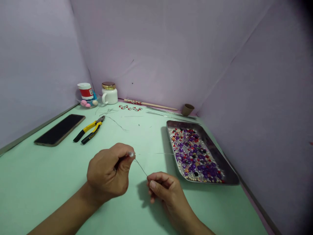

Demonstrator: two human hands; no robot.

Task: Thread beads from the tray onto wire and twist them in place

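Head view. I see both hands in the lower centre of the frame, above the pale green desk (73,182). Left hand (107,171): fingers closed, with a clear bead (131,154) pinched between thumb and forefinger at their tips; the other fingers are curled in. Thin wire (140,165) runs from the bead down and rightward to the right hand (170,195). Right hand: thumb and forefinger closed on the wire, other fingers loosely bent. I cannot tell whether the bead is a single piece or a small cluster.

Right of centre, I note a metal tray (227,166) holding mixed beads (193,156), mainly purple, clear and red, with some black and orange. Left of centre lie yellow-and-black pliers (90,130), handles apart, beside a dark phone (61,129). Loose wire pieces (114,121) lie beyond the pliers.

Upper left: a clear bowl (77,97) containing a red-and-white container (86,92) and pink items (84,103); just beside it, a lidded white mug (111,96). Along the far edge I log beaded wire loops (130,108), a wooden stick (158,105) partly wrapped with beads, straight wires (171,115) and a brown cup (187,110), tilted.
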